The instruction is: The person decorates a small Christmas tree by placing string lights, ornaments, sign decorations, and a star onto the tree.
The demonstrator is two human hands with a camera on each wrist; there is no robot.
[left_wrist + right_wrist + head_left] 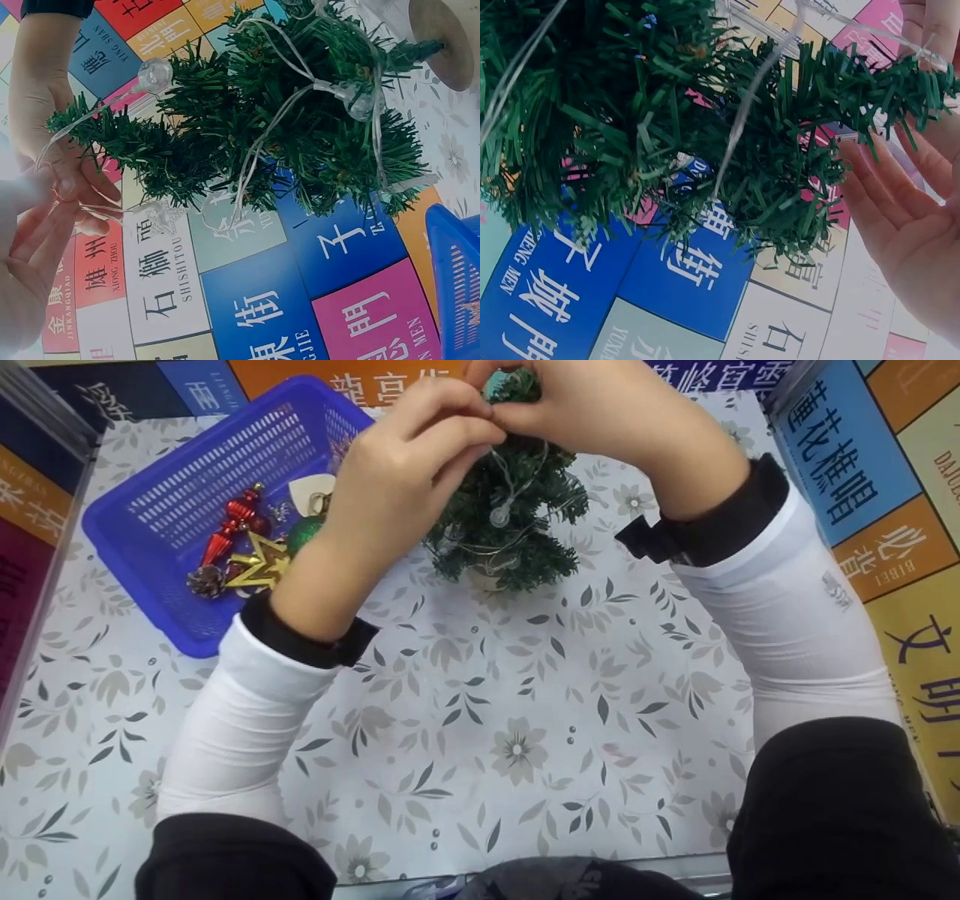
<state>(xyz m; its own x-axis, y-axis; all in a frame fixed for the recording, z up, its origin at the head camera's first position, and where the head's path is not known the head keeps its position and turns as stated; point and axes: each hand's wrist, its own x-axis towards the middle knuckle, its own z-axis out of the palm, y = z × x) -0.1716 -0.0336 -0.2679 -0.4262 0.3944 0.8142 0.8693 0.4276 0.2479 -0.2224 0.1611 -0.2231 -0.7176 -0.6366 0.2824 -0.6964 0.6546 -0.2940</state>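
A small green artificial Christmas tree (517, 495) stands on a round wooden base, wound with a string of clear-bulb fairy lights (154, 75). Both hands meet at its top. The left hand (397, 465) pinches the thin light wire between thumb and fingertips. From the other side, the right hand (600, 412) holds the wire as well, its fingertips against those of the left. In the left wrist view the wire loops from the treetop (71, 124) into the fingers. The fingertips are partly hidden behind the branches in the right wrist view.
Left of the tree sits a blue plastic basket (187, 641) with red ornaments (221, 540), a gold star (259, 562), a green ball (302, 534) and a pinecone (206, 581). Panels with printed characters (855, 457) border the floral-patterned table (517, 750).
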